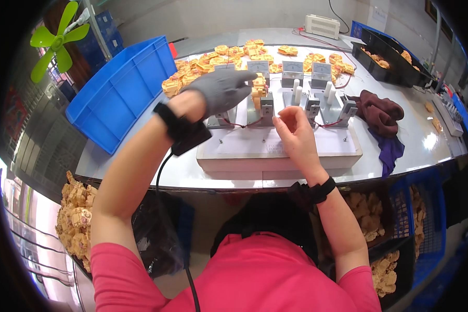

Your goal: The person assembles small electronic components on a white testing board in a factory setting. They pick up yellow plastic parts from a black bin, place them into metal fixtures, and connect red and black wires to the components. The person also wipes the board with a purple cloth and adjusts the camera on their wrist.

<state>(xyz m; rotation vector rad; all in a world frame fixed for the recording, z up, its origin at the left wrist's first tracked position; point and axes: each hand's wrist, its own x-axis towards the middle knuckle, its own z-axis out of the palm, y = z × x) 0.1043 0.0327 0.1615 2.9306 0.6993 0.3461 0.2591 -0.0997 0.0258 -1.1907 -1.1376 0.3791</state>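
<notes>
My left hand [221, 92], in a grey glove, reaches across the bench with its fingers stretched to the right. Its fingertips are beside a yellow-orange moulded part [258, 93] standing upright on a metal fixture; whether they touch it is hidden. The bare right hand [300, 136] is just right of the fixture's grey block [267, 105], its fingers loosely bent with a gap to the thumb and nothing visible in them. Small panel meters [292, 74] stand behind the row of fixtures. White handles [296, 92] rise from the neighbouring fixture. A pale base board [275, 164] supports them.
Several yellow-orange parts [203, 63] lie behind the fixtures. A blue bin [122, 91] stands left, a black tray [387, 65] far right, and dark cloths [378, 112] at right. A green fan [59, 41] is at upper left. Filled crates [366, 213] sit below the bench.
</notes>
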